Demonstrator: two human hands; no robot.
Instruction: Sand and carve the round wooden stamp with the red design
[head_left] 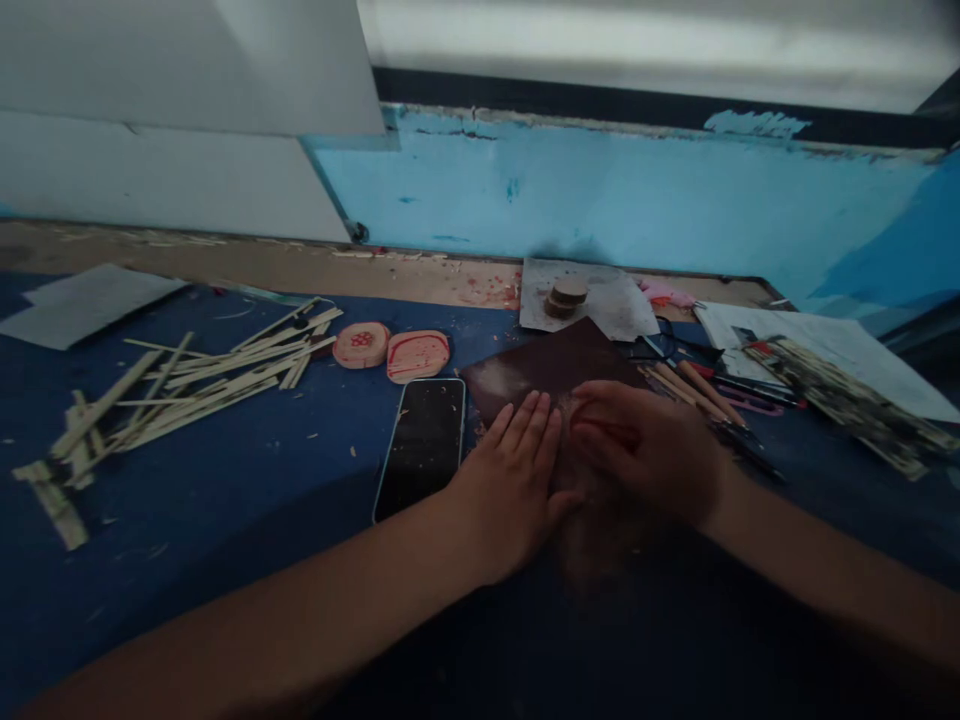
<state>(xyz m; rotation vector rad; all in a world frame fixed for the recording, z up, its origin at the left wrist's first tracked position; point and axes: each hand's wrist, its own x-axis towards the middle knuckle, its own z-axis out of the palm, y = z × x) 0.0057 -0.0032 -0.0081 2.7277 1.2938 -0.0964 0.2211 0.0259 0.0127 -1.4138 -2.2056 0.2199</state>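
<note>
A dark brown sheet of sandpaper (551, 360) lies on the blue table, with pale dust on its surface. My left hand (517, 480) rests flat on the sheet's near left part, fingers stretched out. Just to its right, my right hand (649, 450) is closed in a pinch over the sandpaper. What its fingers hold is hidden and dark; only a reddish tint shows between them. Dust also covers the table below the hands. Beside my left hand lies a black-screened phone (426, 440) sprinkled with shavings.
Two red-marked wooden pieces (418, 355) sit beyond the phone. Thin bamboo strips (202, 385) are spread at the left. Small round wooden discs (566, 295) stand on a grey sheet (622, 300) at the back. Pencils (705, 390) and a strip bundle (847, 400) lie at the right.
</note>
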